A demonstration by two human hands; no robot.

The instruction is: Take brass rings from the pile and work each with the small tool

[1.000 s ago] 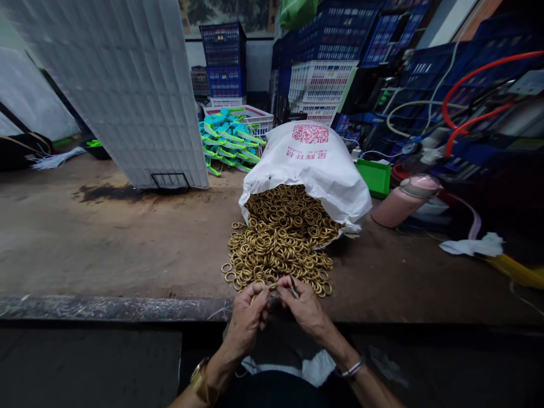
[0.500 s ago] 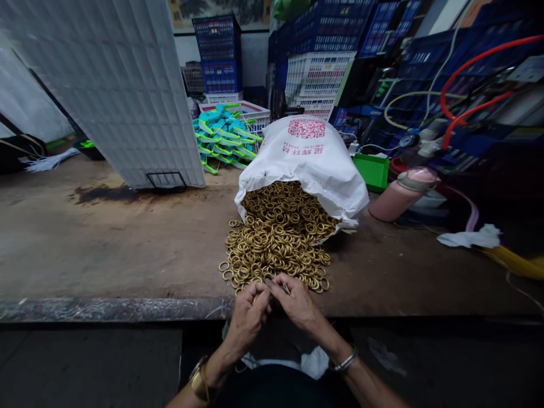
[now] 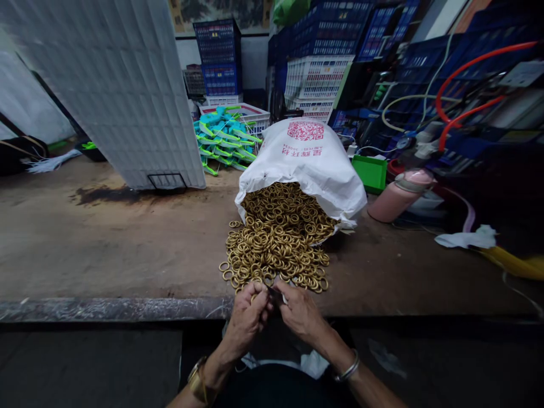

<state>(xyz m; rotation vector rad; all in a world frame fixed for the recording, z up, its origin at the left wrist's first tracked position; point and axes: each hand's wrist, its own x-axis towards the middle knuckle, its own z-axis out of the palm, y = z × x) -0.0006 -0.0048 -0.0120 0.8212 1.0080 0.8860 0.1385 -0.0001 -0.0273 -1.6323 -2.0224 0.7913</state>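
My left hand (image 3: 250, 310) is closed at the table's front edge, its thumb and fingers pinched on a gold-coloured ring (image 3: 254, 297). Close by on the right, my right hand (image 3: 301, 310) is closed around a small thin tool (image 3: 272, 290). The tool's dark, narrow end reaches toward my left fingertips; its exact kind is too small to tell. Just beyond both hands lies a heap of gold-coloured rings (image 3: 272, 249), spilling from the open mouth of a white woven sack (image 3: 306, 161) with red print, which lies on its side.
The brown table (image 3: 127, 243) has a worn front edge. A grey ribbed panel (image 3: 140, 102) stands on the left. Teal and green plastic parts (image 3: 225, 136) are piled behind the sack. On the right are a green tray (image 3: 369, 173), a pink bottle (image 3: 399, 195) and red hoses (image 3: 450, 90).
My right hand has shifted slightly right and down, away from the left, and the tool's dark end shows more between them. The left hand stays almost in place. The rings and sack look unchanged.
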